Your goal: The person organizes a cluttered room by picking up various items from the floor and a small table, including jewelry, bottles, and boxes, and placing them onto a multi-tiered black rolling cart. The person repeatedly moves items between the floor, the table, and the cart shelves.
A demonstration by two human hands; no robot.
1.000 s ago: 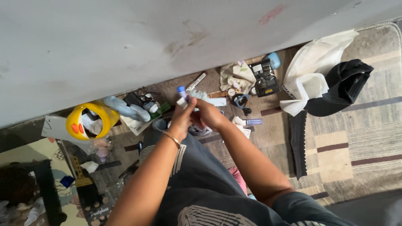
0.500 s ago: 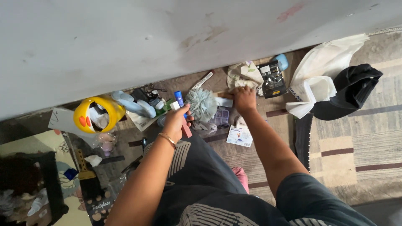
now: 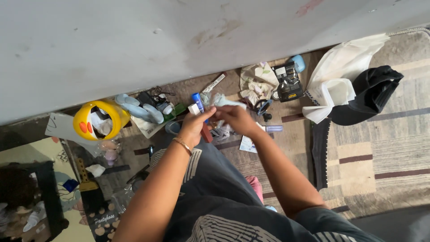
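Lay along the foot of the pale scuffed wall (image 3: 134,49): round yellow plastic duck-faced container (image 3: 96,121) at its left stretch, small black box camera (image 3: 287,83) further right, then white fabric tote bag (image 3: 333,78), with black crumpled cloth (image 3: 369,92) just beyond.

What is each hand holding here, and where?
Left hand pinches small tubes at their lower ends; right hand grips a pale wad from below.

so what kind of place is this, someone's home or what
Most likely a room in a home: a patterned rug lies along a scuffed white wall, with toiletries and a yellow duck-shaped container cluttering the floor where both hands work.
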